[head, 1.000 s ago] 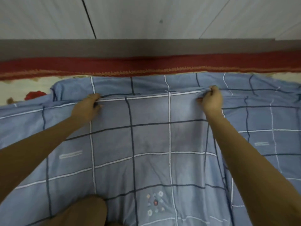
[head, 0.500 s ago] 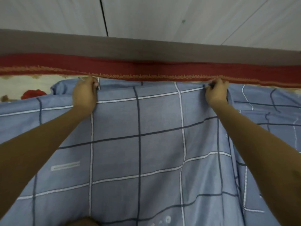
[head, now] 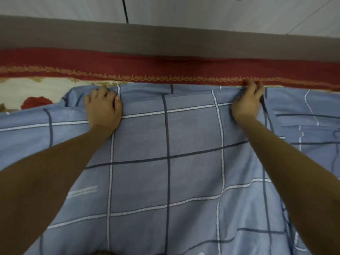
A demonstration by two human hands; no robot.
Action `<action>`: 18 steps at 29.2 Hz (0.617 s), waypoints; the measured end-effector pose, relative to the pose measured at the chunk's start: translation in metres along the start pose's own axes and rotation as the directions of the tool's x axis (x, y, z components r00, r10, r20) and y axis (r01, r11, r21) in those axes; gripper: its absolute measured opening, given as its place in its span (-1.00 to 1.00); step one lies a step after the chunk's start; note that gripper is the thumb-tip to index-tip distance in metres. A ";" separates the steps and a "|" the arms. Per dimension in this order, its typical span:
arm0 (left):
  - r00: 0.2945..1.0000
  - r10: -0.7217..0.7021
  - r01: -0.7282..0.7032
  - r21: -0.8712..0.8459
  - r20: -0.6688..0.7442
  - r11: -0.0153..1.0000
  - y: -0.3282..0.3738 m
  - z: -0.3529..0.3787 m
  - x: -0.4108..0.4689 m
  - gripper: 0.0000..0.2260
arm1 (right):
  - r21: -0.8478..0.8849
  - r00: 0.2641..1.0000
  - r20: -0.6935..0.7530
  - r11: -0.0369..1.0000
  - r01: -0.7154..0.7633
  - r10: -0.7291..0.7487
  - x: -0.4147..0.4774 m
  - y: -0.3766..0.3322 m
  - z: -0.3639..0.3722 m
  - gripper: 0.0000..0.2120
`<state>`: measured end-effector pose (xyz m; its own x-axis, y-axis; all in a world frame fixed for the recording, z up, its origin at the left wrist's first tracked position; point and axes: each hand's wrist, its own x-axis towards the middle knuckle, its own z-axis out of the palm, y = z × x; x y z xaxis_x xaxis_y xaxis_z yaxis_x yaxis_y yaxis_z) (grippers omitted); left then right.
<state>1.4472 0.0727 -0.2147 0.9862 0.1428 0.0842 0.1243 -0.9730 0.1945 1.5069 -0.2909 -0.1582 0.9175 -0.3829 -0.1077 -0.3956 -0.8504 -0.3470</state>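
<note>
Blue checked cover (head: 184, 144): spread flat over a bedsheet (head: 46, 87), fills most of the view, white and navy grid lines on a blue ground. Its far edge runs just short of the bedsheet's far edge, roughly parallel to it. The cover's far-left corner is rounded over and sits in from the left. Left hand (head: 103, 109): on the far edge near that corner, fingers curled over the hem, thumb on top, grasping the cloth. Thin ring (head: 101, 93) on one finger. Right hand (head: 245, 104): same far edge, well to the right, fingers bunching a fold of hem and grasping it. Cloth puckers at the knuckles and a crease runs toward the near side beside the wrist. Both forearms reach straight out over the cover, and the cloth between the hands lies smooth. Writing: one small white printed bar (head: 82, 191) on the cover beside the left forearm, looks like a line of text, too small to read. Bedsheet: cream with a red flower (head: 35, 103) at far left, red border (head: 165, 70) along the far edge, gold scroll trim (head: 165, 78) on it. Beyond that a grey band (head: 165, 39), then pale panels (head: 202, 10) with a dark seam (head: 125, 10).
</note>
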 end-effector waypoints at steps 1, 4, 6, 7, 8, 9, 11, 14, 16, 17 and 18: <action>1.000 0.016 -0.016 0.011 -0.003 1.000 -0.002 0.002 0.001 -0.65 | 0.041 0.995 -0.101 0.999 -0.023 0.027 -0.010 -0.010 0.007 -0.47; 0.999 0.038 -0.037 0.016 -0.033 0.999 -0.004 0.006 0.002 -0.66 | 0.078 0.971 -0.228 0.992 0.096 -0.076 -0.071 -0.047 0.039 -0.44; 0.998 0.047 -0.046 0.016 -0.049 0.999 -0.005 0.010 0.003 -0.68 | -0.020 0.937 -0.105 0.943 0.332 -0.333 -0.116 -0.068 0.069 -0.49; 0.996 0.053 -0.052 0.018 -0.069 0.998 -0.004 0.012 0.004 -0.68 | -0.068 0.899 -0.039 0.899 0.433 -0.436 -0.129 -0.074 0.082 -0.51; 0.995 0.060 -0.058 0.023 -0.086 0.998 -0.004 0.013 0.004 -0.69 | -0.102 0.866 0.005 0.862 0.497 -0.499 -0.133 -0.077 0.092 -0.52; 0.994 0.061 -0.058 0.033 -0.091 0.998 -0.005 0.014 0.004 -0.69 | -0.124 0.852 0.022 0.845 0.521 -0.522 -0.130 -0.078 0.098 -0.52; 0.995 0.053 -0.049 0.037 -0.088 0.998 -0.006 0.015 0.003 -0.69 | -0.151 0.861 0.012 0.851 0.504 -0.508 -0.117 -0.077 0.103 -0.50; 0.997 0.046 -0.043 0.039 -0.063 0.998 -0.003 0.014 0.003 -0.67 | -0.136 0.890 -0.008 0.882 0.452 -0.457 -0.107 -0.071 0.105 -0.47; 0.998 0.037 -0.034 0.044 -0.053 0.998 -0.002 0.011 0.002 -0.66 | -0.130 0.897 -0.010 0.890 0.437 -0.442 -0.109 -0.073 0.107 -0.47; 0.999 0.027 -0.025 0.049 -0.041 0.998 -0.002 0.010 0.002 -0.65 | -0.131 0.897 -0.013 0.890 0.436 -0.441 -0.111 -0.074 0.109 -0.48; 1.000 0.015 -0.014 0.055 -0.021 0.998 -0.001 0.009 0.002 -0.65 | -0.131 0.902 -0.016 0.895 0.426 -0.432 -0.112 -0.075 0.109 -0.49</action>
<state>1.4501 0.0729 -0.2236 0.9854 0.1319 0.1075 0.1165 -0.9834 0.1391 1.4384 -0.1450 -0.2214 0.9976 0.0164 0.0676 0.0318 -0.9716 -0.2346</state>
